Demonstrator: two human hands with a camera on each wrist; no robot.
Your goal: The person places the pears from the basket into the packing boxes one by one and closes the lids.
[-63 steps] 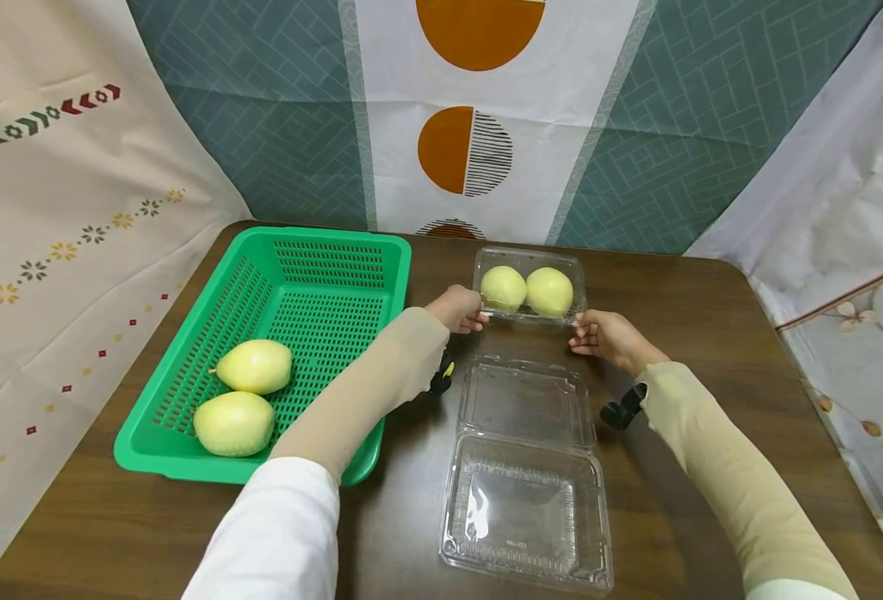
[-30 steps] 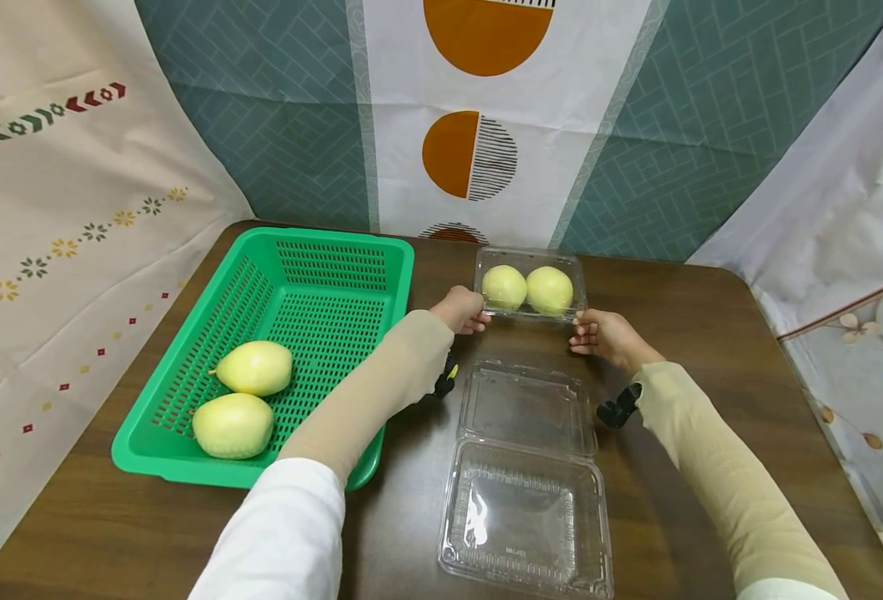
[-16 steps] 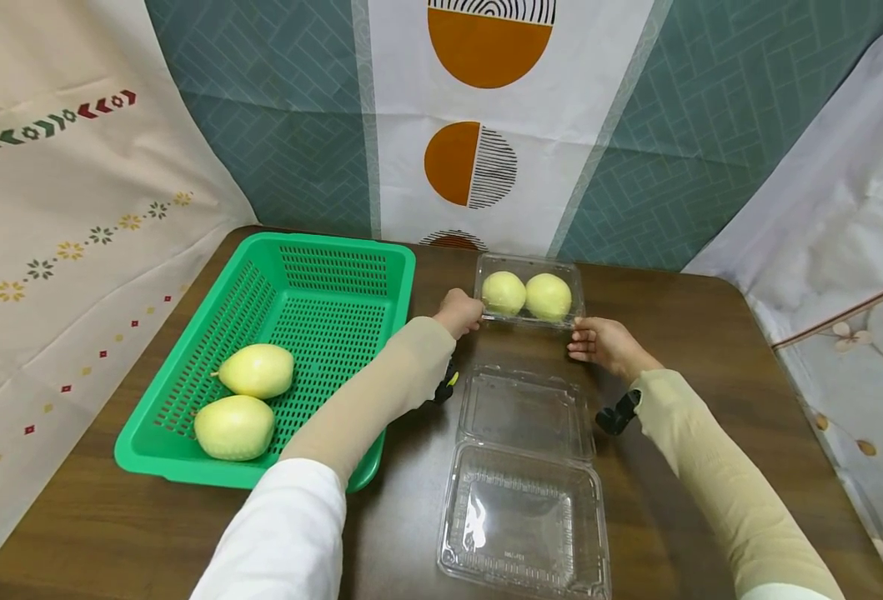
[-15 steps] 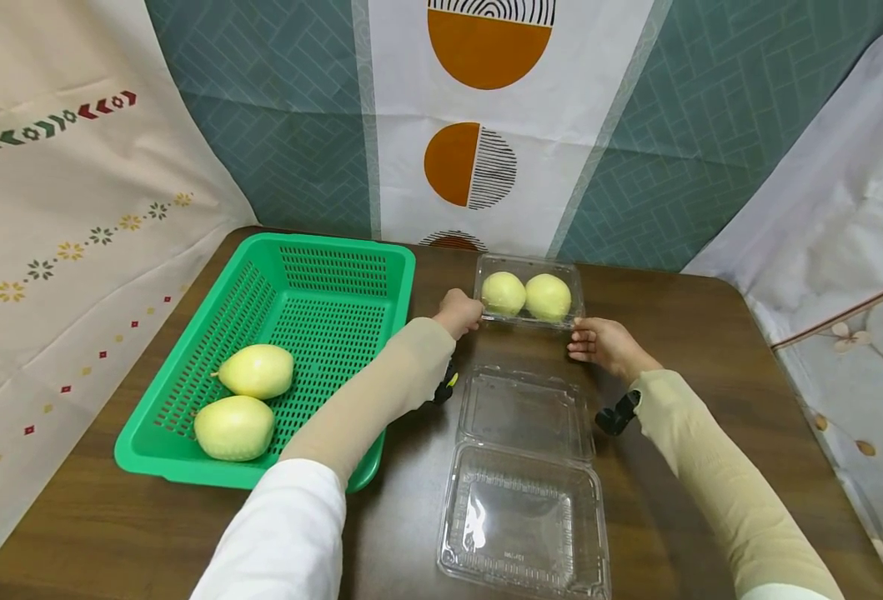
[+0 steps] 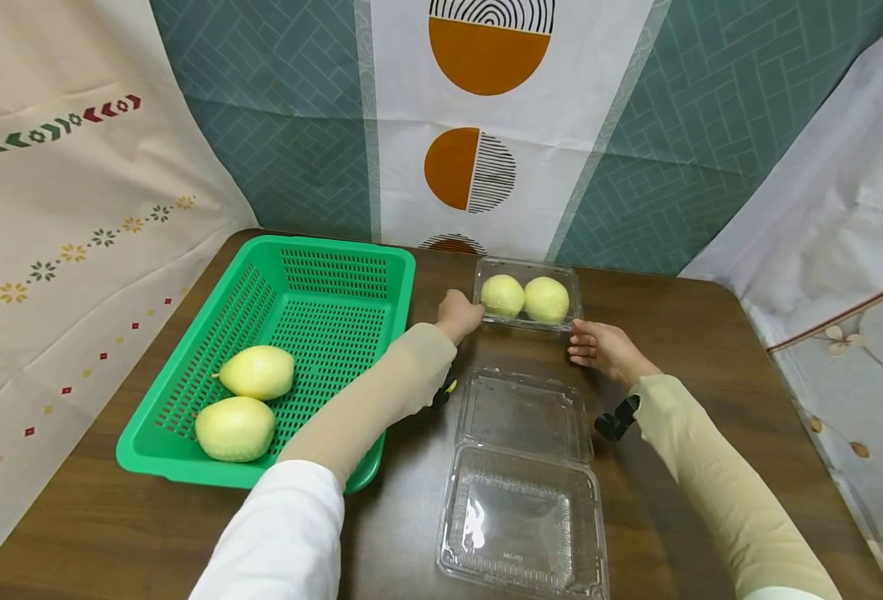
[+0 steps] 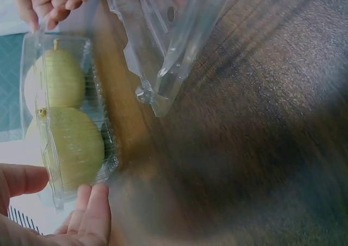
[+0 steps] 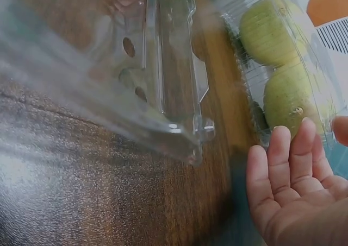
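Note:
A lidded clear plastic clamshell container (image 5: 529,323) with two pale yellow-green pears (image 5: 503,297) inside stands at the back of the table. My left hand (image 5: 459,315) holds its front left corner; in the left wrist view the thumb lies at the rim and the fingers reach along the container's end. At the front right corner, my right hand (image 5: 604,348) grips between thumb and index finger. Its other fingers extend loosely in the right wrist view. A second clear clamshell (image 5: 524,450) lies unfolded on the table, between my forearms, with nothing in it.
On the left stands a green perforated basket (image 5: 399,292) with two more pears (image 5: 257,372) near its front left. Patterned cloths (image 5: 283,125) hang behind and on both sides of the brown wooden table (image 5: 681,317).
The left fingers, earlier seen spread in front of the container's corner, are now drawn in and less visible. The container stays at the back, and the head view has tilted slightly upward.

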